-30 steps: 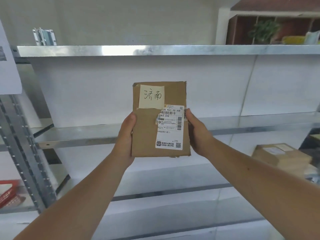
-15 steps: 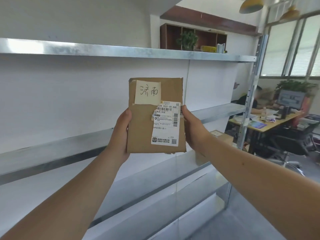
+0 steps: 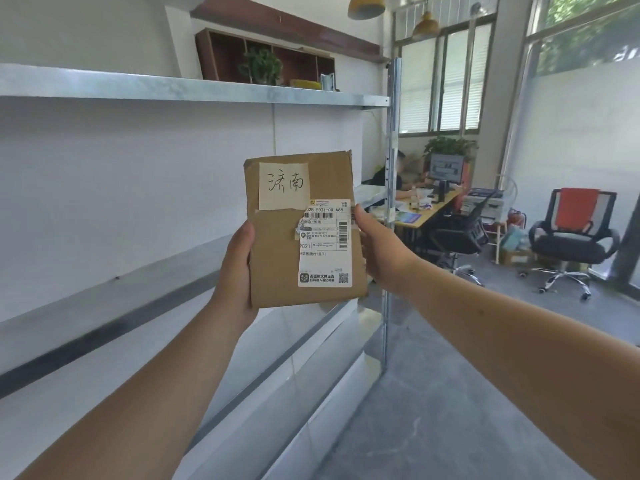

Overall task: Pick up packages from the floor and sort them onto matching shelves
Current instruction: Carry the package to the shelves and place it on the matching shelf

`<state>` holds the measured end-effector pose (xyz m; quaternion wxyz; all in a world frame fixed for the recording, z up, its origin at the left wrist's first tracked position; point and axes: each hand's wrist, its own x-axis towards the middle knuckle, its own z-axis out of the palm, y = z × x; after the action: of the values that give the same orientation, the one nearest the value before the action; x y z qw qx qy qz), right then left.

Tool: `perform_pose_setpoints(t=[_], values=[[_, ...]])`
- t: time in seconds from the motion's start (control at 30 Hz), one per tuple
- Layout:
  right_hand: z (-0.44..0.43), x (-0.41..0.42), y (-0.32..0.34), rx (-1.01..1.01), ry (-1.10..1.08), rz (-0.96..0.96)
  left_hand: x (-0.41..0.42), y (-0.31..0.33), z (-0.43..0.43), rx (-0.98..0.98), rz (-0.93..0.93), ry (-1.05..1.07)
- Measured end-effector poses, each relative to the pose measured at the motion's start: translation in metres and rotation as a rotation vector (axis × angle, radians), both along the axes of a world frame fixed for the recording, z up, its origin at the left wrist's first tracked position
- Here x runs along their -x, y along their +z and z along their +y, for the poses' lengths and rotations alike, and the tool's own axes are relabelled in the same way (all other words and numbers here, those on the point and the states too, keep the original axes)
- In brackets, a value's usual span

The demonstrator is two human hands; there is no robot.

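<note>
A flat brown cardboard package [image 3: 277,265] is held upright at chest height in front of me. It carries a cream handwritten note at its top and a white shipping label on its right half. My left hand [image 3: 237,268] grips its left edge and my right hand [image 3: 379,251] grips its right edge. Behind and left of it runs a metal shelving unit [image 3: 194,90] with bare white shelf boards at several levels.
The rack's end post [image 3: 393,174] stands just right of the package. Beyond it lies grey floor [image 3: 450,393], a desk with a monitor [image 3: 445,169] and a seated person, and two office chairs [image 3: 575,233]. A wall cabinet with a plant [image 3: 261,65] hangs above.
My view has swung to the right along the rack, bringing the office area and the rack's end post into sight. The package stays held in both hands, in the same pose.
</note>
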<state>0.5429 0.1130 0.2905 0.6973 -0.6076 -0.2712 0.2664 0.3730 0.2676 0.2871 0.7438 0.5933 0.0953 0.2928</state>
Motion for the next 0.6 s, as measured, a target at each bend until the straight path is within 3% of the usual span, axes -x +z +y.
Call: perform_pose_setpoints(t=[0.6], values=[[-0.099, -0.19, -0.017, -0.06, 0.075, 0.077, -0.178, -0.007, -0.099, 0.008, -0.017, -0.023]])
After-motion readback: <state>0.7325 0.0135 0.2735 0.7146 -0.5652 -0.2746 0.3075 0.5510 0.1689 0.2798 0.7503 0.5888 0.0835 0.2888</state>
